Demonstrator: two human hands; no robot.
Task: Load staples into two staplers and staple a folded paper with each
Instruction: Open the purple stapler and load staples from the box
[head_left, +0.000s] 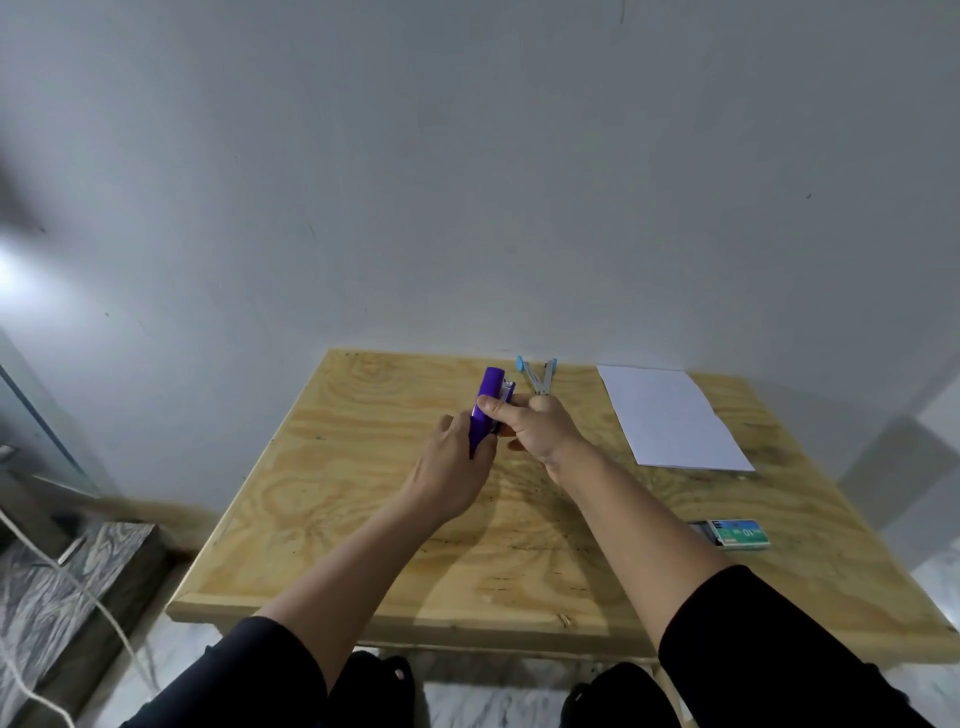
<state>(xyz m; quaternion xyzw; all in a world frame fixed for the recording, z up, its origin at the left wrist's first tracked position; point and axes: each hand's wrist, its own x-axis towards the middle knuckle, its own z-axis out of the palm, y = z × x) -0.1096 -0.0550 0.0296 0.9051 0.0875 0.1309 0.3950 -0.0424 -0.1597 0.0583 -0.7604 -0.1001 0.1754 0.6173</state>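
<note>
Green staple box (738, 534) slid open beside both hands' purple stapler (487, 410).

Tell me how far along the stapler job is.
Done: nothing shows for certain. In hand: both hands, left hand and right hand, hold the purple stapler. Left: the blue stapler lies open, the paper lies untouched, the staple box waits.

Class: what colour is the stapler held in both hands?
Purple stapler; seen in the head view.
</note>
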